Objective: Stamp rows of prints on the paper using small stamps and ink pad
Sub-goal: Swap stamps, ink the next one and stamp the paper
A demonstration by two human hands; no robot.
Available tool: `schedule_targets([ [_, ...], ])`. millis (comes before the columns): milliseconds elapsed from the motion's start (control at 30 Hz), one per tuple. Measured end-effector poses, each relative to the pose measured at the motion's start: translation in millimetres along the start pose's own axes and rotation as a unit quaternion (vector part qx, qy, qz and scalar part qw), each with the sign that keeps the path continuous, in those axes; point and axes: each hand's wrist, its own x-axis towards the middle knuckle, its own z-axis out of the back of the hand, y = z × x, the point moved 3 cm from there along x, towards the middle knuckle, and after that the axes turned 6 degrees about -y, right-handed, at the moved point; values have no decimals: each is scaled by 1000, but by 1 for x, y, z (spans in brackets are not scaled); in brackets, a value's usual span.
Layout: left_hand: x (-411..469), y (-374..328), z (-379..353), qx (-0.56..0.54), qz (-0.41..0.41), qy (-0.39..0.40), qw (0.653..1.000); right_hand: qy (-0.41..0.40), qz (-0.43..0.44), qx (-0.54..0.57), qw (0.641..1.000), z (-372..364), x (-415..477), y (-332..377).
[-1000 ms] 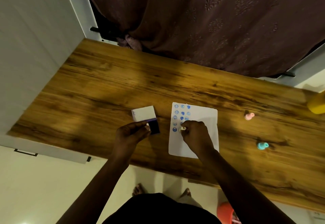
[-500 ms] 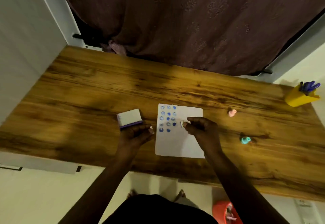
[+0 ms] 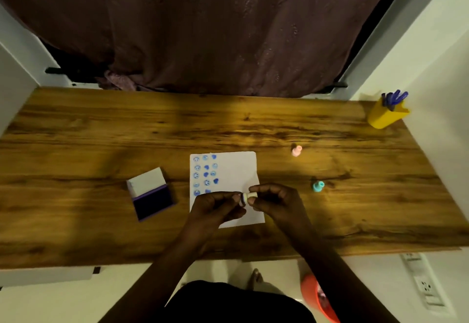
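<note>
I hold a small cream stamp (image 3: 248, 197) between my two hands over the lower part of the paper (image 3: 236, 170). My right hand (image 3: 276, 200) pinches its pale handle end between thumb and forefinger, the other fingers curled in. My left hand (image 3: 215, 207) is closed around the other end, fingertips at the dark ring of the stamp face, which is turned sideways toward that hand. The stamp is off the sheet; both hands meet at it just above the paper's near half.

The white paper lies flat on the wooden bench (image 3: 76, 145), roughly in the middle, its long side running away from me. Blue prints (image 3: 206, 174) fill its far left part in three short columns, round faces mixed with solid heart-like shapes; the right part of the sheet is blank. My left hand covers the near left corner.

To the left of the paper, well apart from it, the ink pad (image 3: 152, 203) sits open, its dark pad facing up and its white lid (image 3: 147, 180) tipped back behind it.

To the right of the paper two more small stamps stand on the bench: a pink stamp (image 3: 296, 150) near the far right corner of the sheet, and a teal stamp (image 3: 318, 186) closer to me, beside my right hand. At the far right corner of the bench a yellow holder (image 3: 385, 117) carries blue pens (image 3: 394, 97).
</note>
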Motion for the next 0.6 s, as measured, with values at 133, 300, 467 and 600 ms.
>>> schedule_targets([
  [133,2,1,-18,30,-3,24,999,3,23,-11,1000,18,-1,-2],
  [300,5,2,-38,44,7,19,999,12,25,-3,1000,37,-1,-5],
  [467,6,4,-54,35,15,30,999,10,18,1,1000,52,0,-11],
  [600,8,6,-64,32,15,42,998,14,0,17,1000,63,1,-14],
])
